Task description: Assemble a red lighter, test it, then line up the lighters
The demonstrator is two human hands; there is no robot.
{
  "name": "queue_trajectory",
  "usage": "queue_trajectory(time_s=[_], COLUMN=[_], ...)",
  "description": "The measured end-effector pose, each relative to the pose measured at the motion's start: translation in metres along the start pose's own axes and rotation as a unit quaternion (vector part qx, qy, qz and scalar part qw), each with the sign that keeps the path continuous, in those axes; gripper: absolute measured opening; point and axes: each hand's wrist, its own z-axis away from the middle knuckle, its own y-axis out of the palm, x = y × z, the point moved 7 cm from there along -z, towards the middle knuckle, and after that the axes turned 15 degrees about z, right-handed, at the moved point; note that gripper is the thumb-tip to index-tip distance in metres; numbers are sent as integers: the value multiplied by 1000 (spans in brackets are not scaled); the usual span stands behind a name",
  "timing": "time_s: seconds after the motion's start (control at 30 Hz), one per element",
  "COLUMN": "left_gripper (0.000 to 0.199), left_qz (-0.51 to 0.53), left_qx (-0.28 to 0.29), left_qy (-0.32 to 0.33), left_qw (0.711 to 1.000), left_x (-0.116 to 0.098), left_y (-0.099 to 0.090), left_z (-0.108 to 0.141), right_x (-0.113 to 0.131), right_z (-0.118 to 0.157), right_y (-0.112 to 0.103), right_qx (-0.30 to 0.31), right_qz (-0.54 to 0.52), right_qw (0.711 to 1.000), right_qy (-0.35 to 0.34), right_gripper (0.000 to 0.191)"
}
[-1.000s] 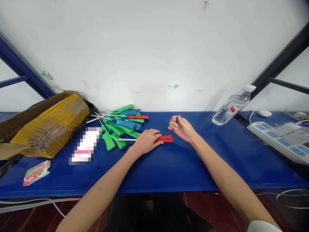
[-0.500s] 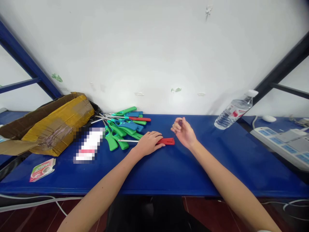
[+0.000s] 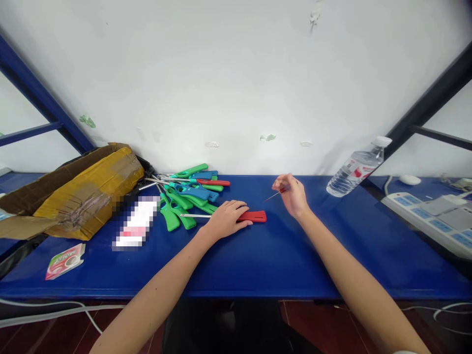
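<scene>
My left hand (image 3: 226, 219) lies over a long-nosed utility lighter with a red handle (image 3: 254, 216), its metal wand (image 3: 195, 215) pointing left toward a pile of green, blue and red utility lighters (image 3: 188, 192). Above the table's far part, my right hand (image 3: 291, 194) pinches a thin metal pin (image 3: 273, 196) that sticks out to the lower left. A tiny dark red piece (image 3: 282, 190) shows between those fingers, and most of it is hidden.
A torn cardboard box (image 3: 84, 196) with yellow tape sits left on the blue table (image 3: 280, 260). Nearby lie a blurred white packet (image 3: 136, 222) and a small green-and-red packet (image 3: 65, 261). A water bottle (image 3: 356, 173) lies at right, beyond it a power strip (image 3: 424, 216).
My right hand has moved up and right, and its fingers have turned. The thin pin now shows more plainly. My left hand stays on the red lighter.
</scene>
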Motion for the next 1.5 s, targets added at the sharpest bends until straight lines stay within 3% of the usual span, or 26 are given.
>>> queue_trajectory(time_s=[0.13,0.23,0.33,0.43,0.63,0.83,1.2,1.5], left_gripper=[40,39,45,45,36,40,46,58], left_qz=[33,43,40,32,62,38,3,-5], left_qx=[-37,-48,-20,13,20,-25,-107,-159], left_qy=[18,20,10,-9,-32,-35,-4,-8], left_qw=[999,998,999,999,997,998,994,987], left_x=[-2,-1,4,10,14,11,0,14], left_y=[-9,-18,-22,-21,-16,-20,-23,-47], left_z=[0,3,7,9,9,8,8,11], right_x=[-19,-17,-11,-13,-29,-42,-44,-42], right_z=[-7,-8,-4,-1,-1,1,2,-2], right_y=[-16,-18,-13,-14,-16,-12,-13,-20], right_qx=[-52,-20,84,160,160,179,170,167], right_qz=[82,222,379,468,616,689,689,681], right_qw=[995,974,917,863,765,695,695,706], right_qy=[6,-39,-93,-101,-97,-100,-111,-98], right_gripper=[54,60,55,43,29,17,21,35])
